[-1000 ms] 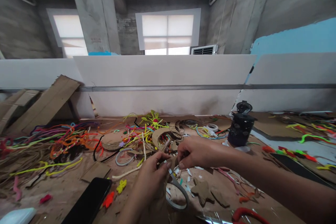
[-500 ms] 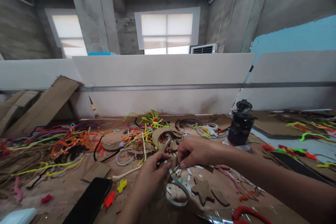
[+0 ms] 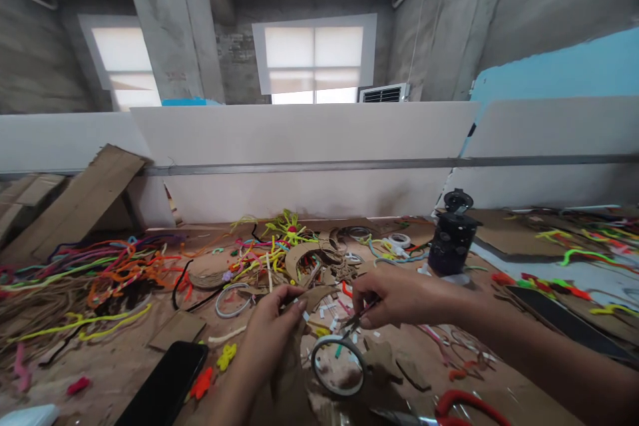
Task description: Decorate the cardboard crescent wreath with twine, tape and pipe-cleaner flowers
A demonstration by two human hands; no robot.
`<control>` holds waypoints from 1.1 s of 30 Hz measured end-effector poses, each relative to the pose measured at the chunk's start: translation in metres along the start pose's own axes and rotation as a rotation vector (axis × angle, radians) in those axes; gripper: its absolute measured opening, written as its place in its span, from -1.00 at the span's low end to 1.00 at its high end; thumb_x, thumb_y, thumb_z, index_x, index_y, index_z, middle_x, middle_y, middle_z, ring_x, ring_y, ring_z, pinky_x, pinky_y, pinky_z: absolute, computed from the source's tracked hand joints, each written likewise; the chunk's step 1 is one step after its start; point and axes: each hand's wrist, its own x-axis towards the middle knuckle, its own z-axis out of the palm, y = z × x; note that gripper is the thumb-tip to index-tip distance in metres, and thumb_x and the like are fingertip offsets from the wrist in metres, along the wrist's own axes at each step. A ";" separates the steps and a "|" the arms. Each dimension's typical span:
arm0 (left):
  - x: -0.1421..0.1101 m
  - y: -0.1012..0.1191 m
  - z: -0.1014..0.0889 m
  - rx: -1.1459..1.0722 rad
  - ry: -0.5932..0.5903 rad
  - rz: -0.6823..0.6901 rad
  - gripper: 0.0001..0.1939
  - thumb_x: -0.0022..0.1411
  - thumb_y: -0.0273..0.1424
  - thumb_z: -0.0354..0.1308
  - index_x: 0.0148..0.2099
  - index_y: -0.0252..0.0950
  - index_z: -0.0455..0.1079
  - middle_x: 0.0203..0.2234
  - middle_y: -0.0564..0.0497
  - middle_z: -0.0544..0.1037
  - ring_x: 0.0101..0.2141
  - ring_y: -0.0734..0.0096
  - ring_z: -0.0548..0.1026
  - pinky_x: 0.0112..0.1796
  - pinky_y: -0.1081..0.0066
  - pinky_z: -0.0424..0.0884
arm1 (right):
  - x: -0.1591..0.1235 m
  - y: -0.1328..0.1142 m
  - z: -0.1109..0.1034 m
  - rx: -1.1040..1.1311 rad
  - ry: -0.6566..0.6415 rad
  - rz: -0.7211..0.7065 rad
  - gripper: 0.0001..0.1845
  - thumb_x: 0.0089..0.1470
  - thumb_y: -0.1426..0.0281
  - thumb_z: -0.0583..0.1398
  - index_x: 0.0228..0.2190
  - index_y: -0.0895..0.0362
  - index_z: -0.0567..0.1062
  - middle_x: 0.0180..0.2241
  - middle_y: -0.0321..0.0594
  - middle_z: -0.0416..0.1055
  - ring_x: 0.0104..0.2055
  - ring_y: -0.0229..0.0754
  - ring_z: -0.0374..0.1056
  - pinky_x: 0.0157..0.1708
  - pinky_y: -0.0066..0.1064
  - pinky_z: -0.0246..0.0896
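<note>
Hands, two: left hand [image 3: 272, 325] closed on one curved cardboard piece [image 3: 316, 295]; right hand [image 3: 383, 299] pinched at one pale ring [image 3: 339, 391], probably a tape roll, its strip hard to make out. Beside it, one cardboard star [image 3: 383, 358]. Scissors [image 3: 443, 405], red-handled: one pair, cut off below.

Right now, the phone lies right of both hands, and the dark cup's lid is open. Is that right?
Wrong side: the head view shows the phone left of the left hand and right hand. The lid of the dark cup is open.
</note>
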 end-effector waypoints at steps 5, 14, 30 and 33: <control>0.005 -0.005 -0.008 0.003 0.019 -0.018 -0.60 0.03 -0.12 0.27 -0.18 -0.31 0.47 -0.44 0.02 0.58 -0.44 0.25 0.55 -0.40 0.36 0.40 | -0.006 0.059 0.021 0.398 0.085 0.025 -0.76 0.03 0.23 0.29 -0.30 0.13 0.55 -0.50 -0.33 0.38 -0.45 -0.26 0.27 -0.49 -0.48 0.07; 0.006 0.001 -0.009 -0.182 0.063 -0.195 -0.61 -0.08 -0.23 0.42 -0.19 -0.26 0.49 -0.51 0.04 0.63 -0.43 0.28 0.59 -0.37 0.40 0.46 | -0.041 0.121 0.048 0.512 0.199 0.111 -0.75 -0.08 0.30 0.32 -0.30 0.10 0.52 -0.36 -0.26 0.43 -0.31 -0.17 0.30 -0.35 -0.41 0.13; 0.011 -0.012 0.000 -0.085 0.136 -0.164 -0.46 -0.17 -0.17 0.50 -0.15 -0.24 0.45 -0.55 0.13 0.57 -0.45 0.37 0.53 -0.43 0.54 0.37 | -0.073 0.155 0.061 0.316 0.319 0.314 -0.65 -0.23 0.35 0.40 -0.28 0.06 0.64 -0.41 -0.27 0.48 -0.33 -0.12 0.34 -0.43 -0.44 0.03; 0.014 -0.012 0.001 -0.102 0.157 -0.189 -0.45 -0.22 -0.12 0.50 -0.18 -0.21 0.46 -0.56 0.14 0.56 -0.47 0.36 0.52 -0.46 0.54 0.36 | -0.075 0.160 0.062 0.326 0.352 0.310 -0.69 -0.18 0.34 0.38 -0.28 0.07 0.64 -0.35 -0.22 0.51 -0.28 -0.09 0.35 -0.41 -0.44 0.07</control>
